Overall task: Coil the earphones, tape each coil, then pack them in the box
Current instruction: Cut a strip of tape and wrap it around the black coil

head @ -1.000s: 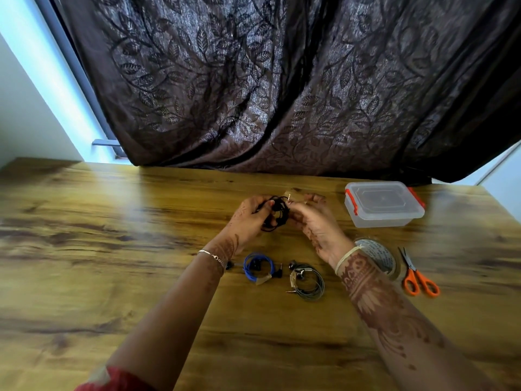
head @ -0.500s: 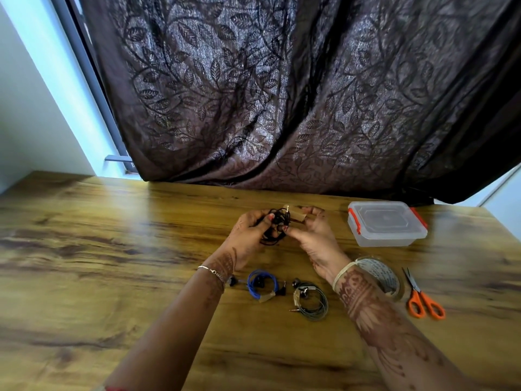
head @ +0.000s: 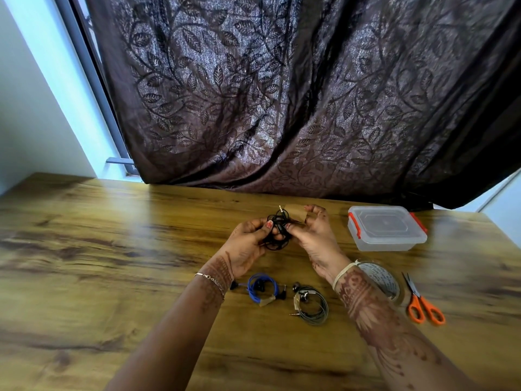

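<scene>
A: Barely anything moved since half a second back: both grips stay lifted over the wooden counter (head: 112, 263), with the black coiled earphone cable (head: 277, 232) between them.
B: Left grip (head: 248, 244)?
A: Thumb and fingers clenched on the coil's left side.
B: Right grip (head: 315, 241)?
A: Thumb pressed against the coil. Upper fingers pinch a brown strip of tape (head: 295, 212) reaching from the coil.
B: Rest?
A: Blue taped earphone coil (head: 260, 287) and grey taped earphone coil (head: 313, 306) lie on the counter below the wrists. Clear plastic box with red clasps (head: 386, 230), lid on, sits to the right. Tape roll (head: 380, 277) and orange-handled scissors (head: 423, 306) lie nearer.
</scene>
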